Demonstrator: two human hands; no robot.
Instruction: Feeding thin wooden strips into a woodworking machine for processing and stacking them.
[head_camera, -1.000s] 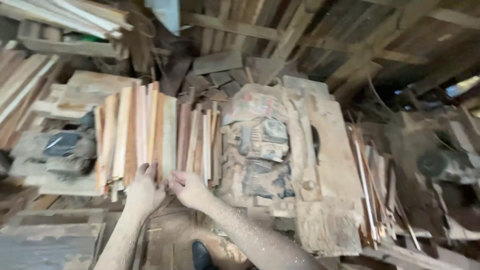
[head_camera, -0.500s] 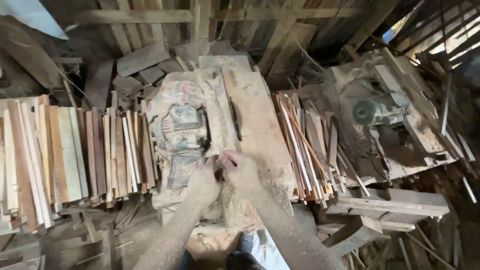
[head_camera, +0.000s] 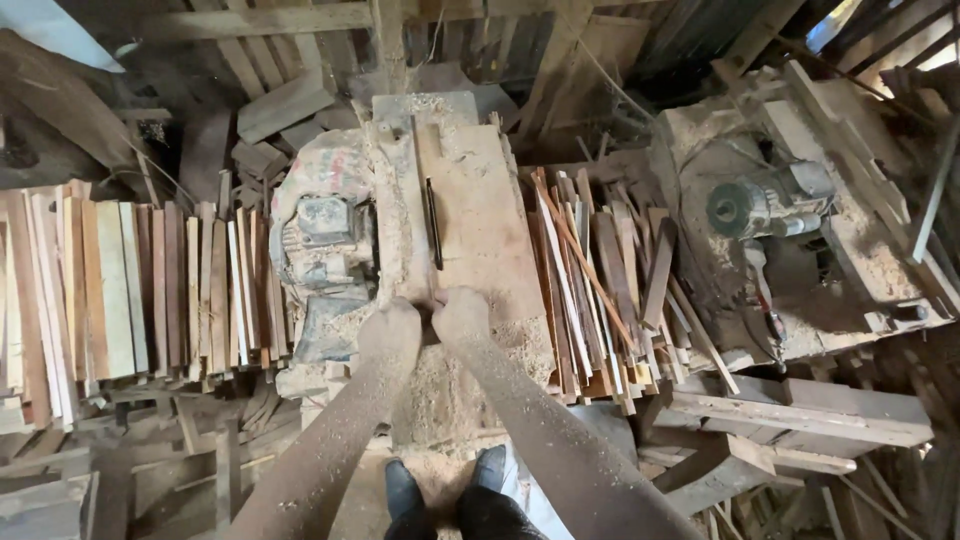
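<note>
My left hand and my right hand rest side by side on the near edge of a dusty wooden saw table. Both are coated in sawdust, with fingers curled under and nothing visible in them. They lie just in front of the dark saw blade that stands in the table's slot. A grey motor sits to the left of the table, close to my left hand.
A stack of flat wooden slats lies to the left, and a pile of thin strips to the right. A second machine with a motor stands far right. Sawdust covers the ground near my shoes.
Both hands have left the slat stack on the left and come to the saw table's near edge. The view has swung right and now centres on the blade.
</note>
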